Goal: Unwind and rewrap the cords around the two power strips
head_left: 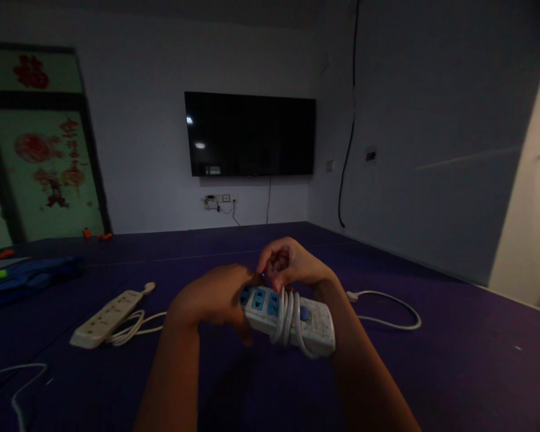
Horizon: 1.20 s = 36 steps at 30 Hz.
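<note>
A white power strip (312, 324) with blue sockets is held in the air in front of me. Its white cord (289, 316) is looped several times around its middle. My left hand (213, 297) is closed around the strip's left end. My right hand (288, 264) sits above the strip with its fingers curled in a pinch on the cord near the top. A loose length of cord (389, 312) trails off to the right across the dark purple floor (454, 348).
A second white power strip (105, 318) lies on the floor at the left with its cord bundled beside it. Another cord (18, 384) curls at the bottom left. Blue cloth (27, 276) lies at far left. A wall television (249, 133) hangs ahead.
</note>
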Each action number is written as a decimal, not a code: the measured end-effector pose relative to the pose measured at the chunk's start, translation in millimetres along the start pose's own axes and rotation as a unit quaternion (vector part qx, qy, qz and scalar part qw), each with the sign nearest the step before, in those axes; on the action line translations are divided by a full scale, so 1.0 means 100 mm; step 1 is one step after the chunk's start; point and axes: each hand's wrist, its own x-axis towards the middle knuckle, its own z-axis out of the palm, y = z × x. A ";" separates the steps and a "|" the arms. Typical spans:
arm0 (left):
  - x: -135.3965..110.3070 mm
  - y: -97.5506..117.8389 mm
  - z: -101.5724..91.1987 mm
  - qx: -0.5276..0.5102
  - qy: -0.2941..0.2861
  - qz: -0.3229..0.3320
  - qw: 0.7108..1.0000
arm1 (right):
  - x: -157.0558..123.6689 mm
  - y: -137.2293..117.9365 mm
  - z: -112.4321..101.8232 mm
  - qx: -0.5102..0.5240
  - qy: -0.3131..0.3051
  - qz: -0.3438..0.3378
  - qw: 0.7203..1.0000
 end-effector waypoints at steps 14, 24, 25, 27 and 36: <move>0.12 -0.15 0.07 -0.023 0.005 0.022 0.999 | 0.13 0.11 0.07 -0.022 0.093 -0.019 0.995; 0.11 -0.15 0.08 -0.046 -0.027 0.009 0.999 | 0.11 0.07 0.08 0.003 0.071 -0.033 0.997; 0.11 -0.15 0.08 -0.047 -0.024 0.008 0.999 | 0.12 0.07 0.08 0.003 0.070 -0.033 0.997; 0.11 -0.14 0.08 -0.043 -0.017 -0.001 0.999 | 0.12 0.08 0.08 0.000 0.070 -0.032 0.997; 0.07 -0.04 0.05 0.017 0.012 -0.005 1.000 | 0.20 0.14 0.09 -0.001 0.093 -0.028 0.995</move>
